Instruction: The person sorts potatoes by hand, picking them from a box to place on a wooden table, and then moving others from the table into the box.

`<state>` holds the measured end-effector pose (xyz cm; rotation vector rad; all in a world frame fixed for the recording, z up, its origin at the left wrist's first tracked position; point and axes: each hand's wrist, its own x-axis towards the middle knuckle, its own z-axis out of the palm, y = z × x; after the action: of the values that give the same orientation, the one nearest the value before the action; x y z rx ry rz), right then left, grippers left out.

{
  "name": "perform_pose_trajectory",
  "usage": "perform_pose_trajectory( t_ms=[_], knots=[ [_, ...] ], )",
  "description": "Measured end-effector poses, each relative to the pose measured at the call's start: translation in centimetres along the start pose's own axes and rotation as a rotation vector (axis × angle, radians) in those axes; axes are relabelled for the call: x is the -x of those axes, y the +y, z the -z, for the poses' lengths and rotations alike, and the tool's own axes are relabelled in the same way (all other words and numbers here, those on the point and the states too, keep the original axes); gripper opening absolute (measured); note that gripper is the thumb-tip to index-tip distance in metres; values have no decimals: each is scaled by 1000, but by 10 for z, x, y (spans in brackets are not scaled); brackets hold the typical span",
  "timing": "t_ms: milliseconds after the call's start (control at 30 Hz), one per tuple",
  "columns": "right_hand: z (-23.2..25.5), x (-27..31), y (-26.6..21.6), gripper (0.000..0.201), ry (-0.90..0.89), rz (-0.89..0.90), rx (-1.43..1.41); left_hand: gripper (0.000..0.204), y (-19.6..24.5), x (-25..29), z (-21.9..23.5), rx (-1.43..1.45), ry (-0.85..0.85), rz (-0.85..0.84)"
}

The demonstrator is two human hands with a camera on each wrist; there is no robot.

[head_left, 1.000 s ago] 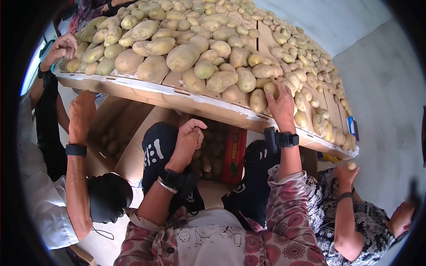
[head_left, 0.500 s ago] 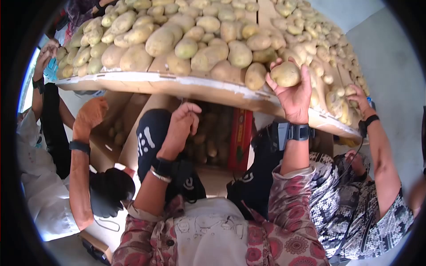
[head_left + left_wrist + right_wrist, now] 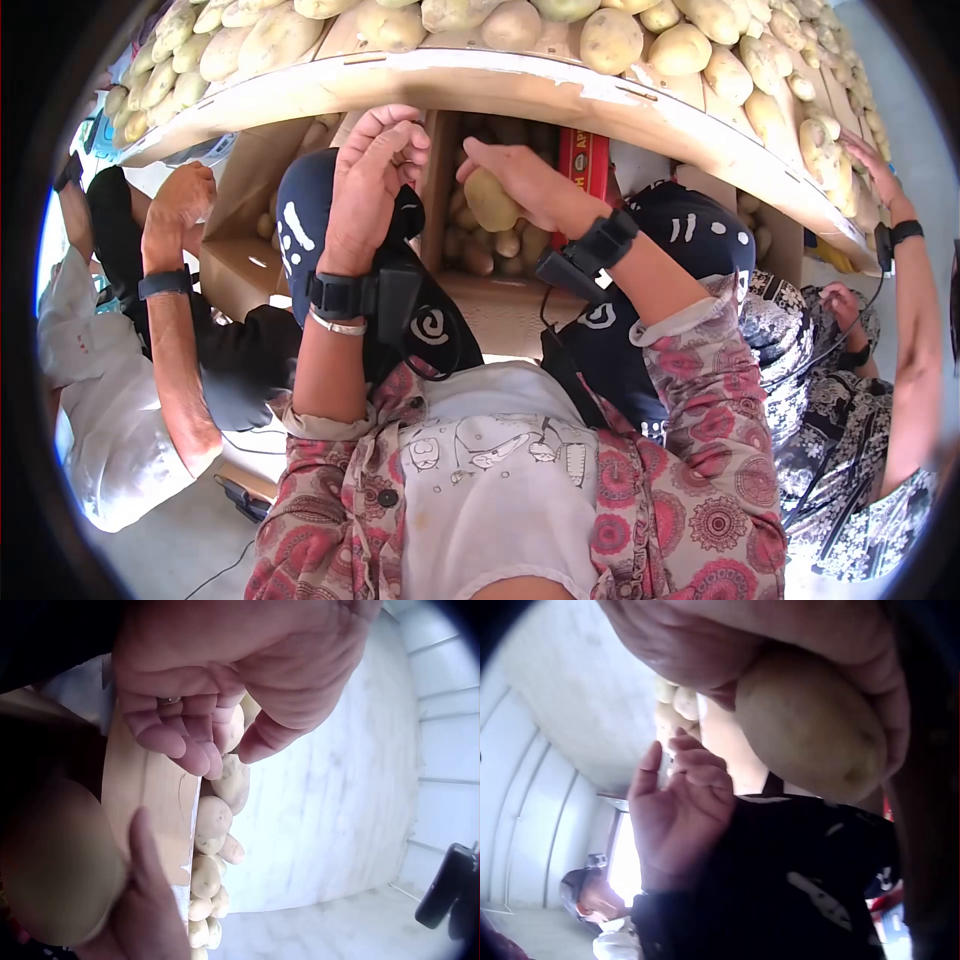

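Note:
My right hand grips a potato over an open cardboard box, its fingers and thumb around it. Up close in the right wrist view, that potato looks smooth and yellowish-brown, partly covered by the fingers. My left hand is raised just left of it, fingers loosely bent and nothing in them. In the left wrist view the bare fingers of the left hand show beside the cardboard edge, with the right hand's potato blurred at lower left. Below the right hand, more potatoes lie in the box.
A cardboard-covered table piled with potatoes spans the front. A red panel stands beside the box, between my knees. Another person's arm is at left; at right someone's hand reaches to the table edge.
My right hand picked a potato off the pile, turned it palm up, then brought it down and left over the box. The left hand rose slightly. My view tilted downward.

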<state>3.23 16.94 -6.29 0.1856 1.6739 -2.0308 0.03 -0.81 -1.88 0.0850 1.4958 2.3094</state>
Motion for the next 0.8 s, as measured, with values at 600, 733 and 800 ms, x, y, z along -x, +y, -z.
perform_pose_trajectory(
  t_ms=[600,733,800],
  knots=[
    [26,15,-47,17,-190,-19,-103,14,-2,6,-13,-98,-3,21],
    [54,22,-78,12,-251,265,-360,13,0,4,-27,-90,0,64],
    [68,30,-98,10,-208,393,-464,12,3,3,-35,-129,-25,42]
  ],
)
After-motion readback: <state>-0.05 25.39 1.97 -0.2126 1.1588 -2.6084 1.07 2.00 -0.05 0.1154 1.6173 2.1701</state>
